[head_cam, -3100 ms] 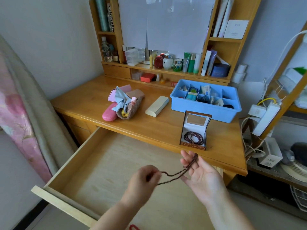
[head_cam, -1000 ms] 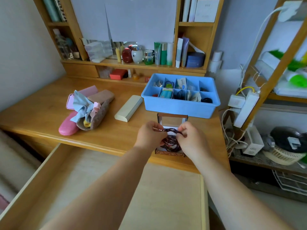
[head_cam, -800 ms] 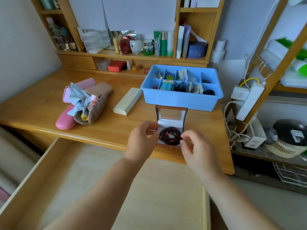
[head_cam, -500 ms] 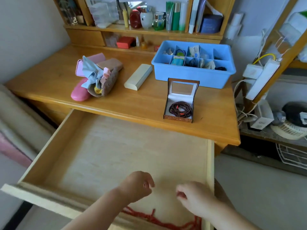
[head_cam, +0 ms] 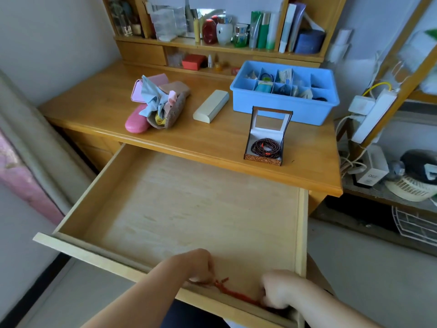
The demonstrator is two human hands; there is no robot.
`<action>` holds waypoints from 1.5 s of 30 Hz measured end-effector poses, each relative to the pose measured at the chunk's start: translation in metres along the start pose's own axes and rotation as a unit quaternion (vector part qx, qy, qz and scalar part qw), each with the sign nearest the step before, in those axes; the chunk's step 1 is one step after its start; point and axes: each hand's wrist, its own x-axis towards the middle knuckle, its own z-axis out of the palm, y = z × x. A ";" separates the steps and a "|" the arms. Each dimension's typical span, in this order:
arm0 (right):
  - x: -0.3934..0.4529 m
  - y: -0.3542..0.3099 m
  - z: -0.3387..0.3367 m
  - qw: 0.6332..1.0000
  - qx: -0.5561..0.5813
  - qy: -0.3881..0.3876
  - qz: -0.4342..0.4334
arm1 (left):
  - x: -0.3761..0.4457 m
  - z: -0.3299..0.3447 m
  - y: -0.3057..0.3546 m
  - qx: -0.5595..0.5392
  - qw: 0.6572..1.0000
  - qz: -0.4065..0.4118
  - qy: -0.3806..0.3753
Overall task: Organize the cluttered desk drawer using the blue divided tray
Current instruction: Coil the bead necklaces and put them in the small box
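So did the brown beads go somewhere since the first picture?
Yes. The brown beads went from the hands, in front of the desk, into the little open box on the desk, just in front of the blue tray.

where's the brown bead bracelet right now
In the head view the brown bead bracelet lies coiled in the open jewelry box near the desk's front right edge, just in front of the blue divided tray.

bare forearms, no sleeves, two hands
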 end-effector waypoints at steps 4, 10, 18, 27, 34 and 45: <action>0.000 0.009 -0.015 0.973 0.222 0.053 -0.022 | -0.007 -0.017 -0.013 -0.144 0.986 0.033 0.074; -0.010 0.029 -0.044 0.601 0.786 0.103 -0.103 | -0.016 -0.042 -0.031 -0.502 0.837 0.026 0.217; -0.040 0.022 -0.093 0.696 0.658 0.192 -0.216 | -0.027 -0.061 -0.037 -0.639 0.731 -0.003 0.240; -0.048 -0.010 -0.113 0.791 0.497 0.279 -0.224 | -0.043 -0.054 0.048 -0.414 0.844 0.257 0.225; -0.037 0.024 -0.098 0.860 0.284 0.424 0.007 | -0.039 -0.075 -0.001 -0.577 0.713 0.066 0.393; -0.022 0.052 -0.094 0.432 0.877 0.191 -0.082 | -0.048 -0.072 -0.102 -0.822 0.447 0.011 0.352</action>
